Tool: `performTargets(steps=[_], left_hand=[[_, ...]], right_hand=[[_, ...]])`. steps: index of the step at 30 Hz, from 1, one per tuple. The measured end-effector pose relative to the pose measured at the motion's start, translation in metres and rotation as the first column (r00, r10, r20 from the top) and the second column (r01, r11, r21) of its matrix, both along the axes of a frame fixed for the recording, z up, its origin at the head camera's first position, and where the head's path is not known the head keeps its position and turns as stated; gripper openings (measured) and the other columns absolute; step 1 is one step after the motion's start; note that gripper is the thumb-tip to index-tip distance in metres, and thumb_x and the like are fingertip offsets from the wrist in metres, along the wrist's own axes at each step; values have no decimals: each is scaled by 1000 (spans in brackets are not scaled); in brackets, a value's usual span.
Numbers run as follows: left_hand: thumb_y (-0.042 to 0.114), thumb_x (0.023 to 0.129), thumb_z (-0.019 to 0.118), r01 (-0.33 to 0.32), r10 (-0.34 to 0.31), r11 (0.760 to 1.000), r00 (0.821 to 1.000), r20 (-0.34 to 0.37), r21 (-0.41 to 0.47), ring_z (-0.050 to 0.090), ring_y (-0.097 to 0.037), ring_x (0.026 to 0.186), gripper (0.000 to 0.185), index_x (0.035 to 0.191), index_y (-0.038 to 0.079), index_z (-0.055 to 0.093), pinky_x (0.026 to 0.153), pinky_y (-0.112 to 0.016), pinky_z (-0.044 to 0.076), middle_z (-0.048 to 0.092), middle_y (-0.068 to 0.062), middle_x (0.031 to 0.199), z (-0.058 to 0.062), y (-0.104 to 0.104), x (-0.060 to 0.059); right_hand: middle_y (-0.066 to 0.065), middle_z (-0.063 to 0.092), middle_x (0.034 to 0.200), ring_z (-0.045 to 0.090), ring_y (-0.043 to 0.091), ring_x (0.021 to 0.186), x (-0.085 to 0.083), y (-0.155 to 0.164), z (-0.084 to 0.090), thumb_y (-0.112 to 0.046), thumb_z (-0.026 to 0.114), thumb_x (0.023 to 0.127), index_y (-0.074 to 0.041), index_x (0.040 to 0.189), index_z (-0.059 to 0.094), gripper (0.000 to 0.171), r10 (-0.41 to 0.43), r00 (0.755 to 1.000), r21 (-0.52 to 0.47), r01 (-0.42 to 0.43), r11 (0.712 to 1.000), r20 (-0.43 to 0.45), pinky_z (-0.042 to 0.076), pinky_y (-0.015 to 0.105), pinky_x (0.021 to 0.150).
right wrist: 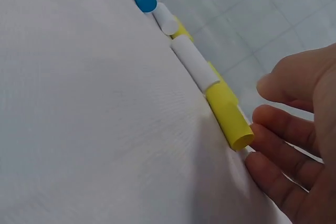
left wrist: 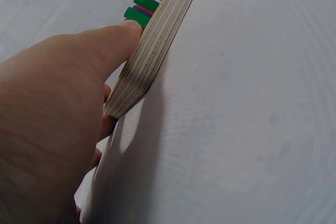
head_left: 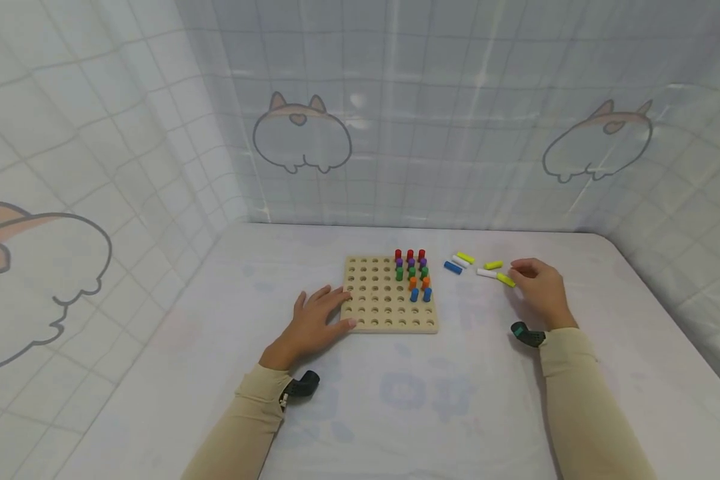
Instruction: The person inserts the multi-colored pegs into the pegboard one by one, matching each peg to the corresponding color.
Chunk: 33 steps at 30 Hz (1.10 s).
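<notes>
Left hand [head_left: 315,320] spread flat on the pegboard [head_left: 390,297] at nine o'clock; right hand [head_left: 540,288] loosely curled, fingertips at the yellow peg [head_left: 506,280]; no writing readable.

A staged recording booth: cartoon-printed grid curtain [head_left: 456,113] enclosing a cloth-covered table [head_left: 396,400].

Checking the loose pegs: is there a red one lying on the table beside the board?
No, the loose pegs are blue, white and yellow only.

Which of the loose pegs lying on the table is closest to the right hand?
The yellow peg, whose end lies right at the right hand; the white, blue and other yellow pegs lie farther away, toward the board.
</notes>
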<state>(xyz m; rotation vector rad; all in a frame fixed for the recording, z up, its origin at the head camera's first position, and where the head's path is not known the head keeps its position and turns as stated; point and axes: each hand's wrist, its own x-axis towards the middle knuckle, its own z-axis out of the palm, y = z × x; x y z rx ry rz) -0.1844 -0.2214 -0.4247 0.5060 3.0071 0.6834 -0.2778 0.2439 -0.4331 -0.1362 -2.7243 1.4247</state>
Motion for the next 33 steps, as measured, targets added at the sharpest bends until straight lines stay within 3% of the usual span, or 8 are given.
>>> performTargets(steps=[12, 25, 33], left_hand=[[56, 96, 57, -1, 1, 1000, 1000, -7, 7, 22, -30, 150, 67, 152, 21, 45, 114, -68, -1, 38, -2, 159, -5, -1, -2], [58, 96, 56, -1, 1, 1000, 1000, -14, 4, 23, -30, 149, 68, 152, 20, 46, 114, -68, 0, 39, -2, 158, -5, -2, -3], [57, 96, 57, -3, 3, 1000, 1000, -18, 5, 24, -31, 149, 68, 152, 20, 46, 114, -68, 0, 40, -3, 157, -9, -2, -4]], right_hand=[[18, 61, 121, 55, 34, 111, -5, -3, -10, -26, 62, 99, -3, 126, 62, 36, 45, 999, 93, -45, 995, -5, 47, 49, 93], [21, 61, 115, 55, 36, 106, -6, -11, -9, -16, 62, 96, 4, 123, 65, 34, 41, 999, 219, -40, 975, -4, 47, 53, 92], [23, 61, 119, 55, 38, 109, -2, -11, -8, -16, 58, 96, 3, 131, 62, 40, 32, 999, 191, -32, 981, 2, 47, 54, 95]])
